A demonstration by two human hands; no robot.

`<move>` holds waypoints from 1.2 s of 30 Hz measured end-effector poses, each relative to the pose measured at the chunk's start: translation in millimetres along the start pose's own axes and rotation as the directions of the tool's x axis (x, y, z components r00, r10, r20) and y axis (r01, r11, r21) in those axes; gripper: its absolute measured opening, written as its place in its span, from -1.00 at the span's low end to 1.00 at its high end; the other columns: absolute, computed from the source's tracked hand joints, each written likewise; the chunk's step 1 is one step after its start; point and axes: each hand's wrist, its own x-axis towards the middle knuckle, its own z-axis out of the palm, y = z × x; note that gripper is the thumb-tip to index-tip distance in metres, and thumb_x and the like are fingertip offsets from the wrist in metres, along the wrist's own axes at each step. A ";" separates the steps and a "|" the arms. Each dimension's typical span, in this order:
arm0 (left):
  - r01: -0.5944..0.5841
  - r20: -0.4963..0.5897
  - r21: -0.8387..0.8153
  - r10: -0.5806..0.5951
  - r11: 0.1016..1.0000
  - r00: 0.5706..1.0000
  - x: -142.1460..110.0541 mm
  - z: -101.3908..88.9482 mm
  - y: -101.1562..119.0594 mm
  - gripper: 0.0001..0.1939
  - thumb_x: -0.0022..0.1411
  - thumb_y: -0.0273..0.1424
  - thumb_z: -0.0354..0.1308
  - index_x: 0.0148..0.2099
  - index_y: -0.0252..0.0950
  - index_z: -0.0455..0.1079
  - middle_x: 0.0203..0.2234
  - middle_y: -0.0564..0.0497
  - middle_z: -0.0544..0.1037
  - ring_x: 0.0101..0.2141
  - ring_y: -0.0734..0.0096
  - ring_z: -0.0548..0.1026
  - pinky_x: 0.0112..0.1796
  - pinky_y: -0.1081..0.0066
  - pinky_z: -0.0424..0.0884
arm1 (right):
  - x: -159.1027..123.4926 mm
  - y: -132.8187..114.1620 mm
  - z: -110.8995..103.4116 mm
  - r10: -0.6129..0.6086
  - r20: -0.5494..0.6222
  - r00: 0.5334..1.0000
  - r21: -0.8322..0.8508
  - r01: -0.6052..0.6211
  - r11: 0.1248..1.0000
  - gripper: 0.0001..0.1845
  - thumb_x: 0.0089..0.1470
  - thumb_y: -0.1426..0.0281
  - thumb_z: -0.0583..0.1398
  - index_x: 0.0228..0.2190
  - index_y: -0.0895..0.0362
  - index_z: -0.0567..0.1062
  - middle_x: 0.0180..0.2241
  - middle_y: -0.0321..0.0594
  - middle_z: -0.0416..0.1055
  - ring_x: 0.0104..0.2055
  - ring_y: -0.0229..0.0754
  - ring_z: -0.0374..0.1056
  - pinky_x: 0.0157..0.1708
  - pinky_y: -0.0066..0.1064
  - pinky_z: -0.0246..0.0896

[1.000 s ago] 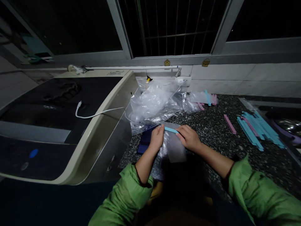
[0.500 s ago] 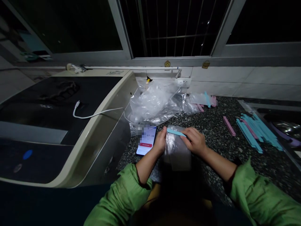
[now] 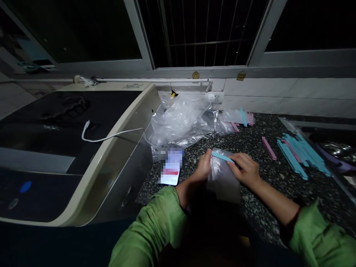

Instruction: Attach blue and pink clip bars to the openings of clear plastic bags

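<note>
A small clear plastic bag (image 3: 224, 178) lies on the speckled dark counter (image 3: 256, 148) between my hands. A light blue strip (image 3: 222, 157) runs along its top edge. My left hand (image 3: 202, 168) pinches the bag's left top corner beside the strip's end. My right hand (image 3: 246, 170) is closed on the right end of the strip and the bag's top. Both forearms wear green sleeves.
A lit phone (image 3: 170, 166) lies left of the bag. A heap of clear bags (image 3: 180, 120) sits behind it. Loose blue strips (image 3: 302, 154) and pink strips (image 3: 268, 147) lie to the right, by a sink (image 3: 338, 148). A washing machine (image 3: 69, 148) with a white cable (image 3: 111, 135) stands left.
Both hands and the bag with its strip have shifted right and slightly toward me. The phone, first dark and partly covered by my left hand, now lies lit and uncovered.
</note>
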 end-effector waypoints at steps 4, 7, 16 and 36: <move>0.036 0.031 -0.013 -0.035 0.999 0.999 -5.8 -3.5 7.1 -0.46 0.06 -0.02 0.07 -0.74 -0.27 0.11 -0.81 0.13 0.17 -0.68 0.56 0.08 -0.59 0.46 0.03 | 2.4 -2.9 0.7 -0.009 0.020 1.000 0.004 0.009 1.000 -0.88 0.05 0.43 0.13 -0.35 0.09 0.47 -0.46 -0.22 0.43 -0.37 -0.21 0.34 -0.35 -0.38 0.27; 0.077 0.031 -0.054 -0.075 0.996 0.997 -11.5 -4.2 11.9 -0.47 0.10 -0.04 0.04 -0.74 -0.28 0.12 -0.81 0.13 0.18 -0.70 0.56 0.09 -0.59 0.46 0.07 | 2.9 -4.9 0.3 -0.032 0.013 0.999 0.006 0.032 0.999 -0.89 0.04 0.44 0.14 -0.36 0.10 0.47 -0.45 -0.22 0.44 -0.38 -0.22 0.34 -0.36 -0.39 0.27; 0.124 0.019 -0.114 -0.123 0.986 0.992 -9.8 -5.5 4.1 -0.48 0.06 -0.03 0.07 -0.71 -0.29 0.13 -0.81 0.13 0.21 -0.70 0.57 0.15 -0.58 0.47 0.09 | 2.6 -5.7 -1.0 -0.023 0.008 1.000 0.022 0.022 0.999 -0.88 0.04 0.42 0.14 -0.35 0.10 0.48 -0.46 -0.21 0.45 -0.38 -0.22 0.34 -0.35 -0.39 0.25; 0.183 0.100 -0.340 -0.158 0.923 0.982 -3.1 -6.9 -6.7 -0.52 -0.08 0.01 0.15 -0.64 -0.32 0.26 -0.79 0.09 0.33 -0.72 0.55 0.26 -0.59 0.48 0.20 | 6.2 -8.2 -1.1 -0.044 -0.020 0.999 0.054 0.045 0.998 -0.88 0.03 0.47 0.15 -0.35 0.11 0.48 -0.46 -0.19 0.43 -0.38 -0.20 0.33 -0.36 -0.37 0.26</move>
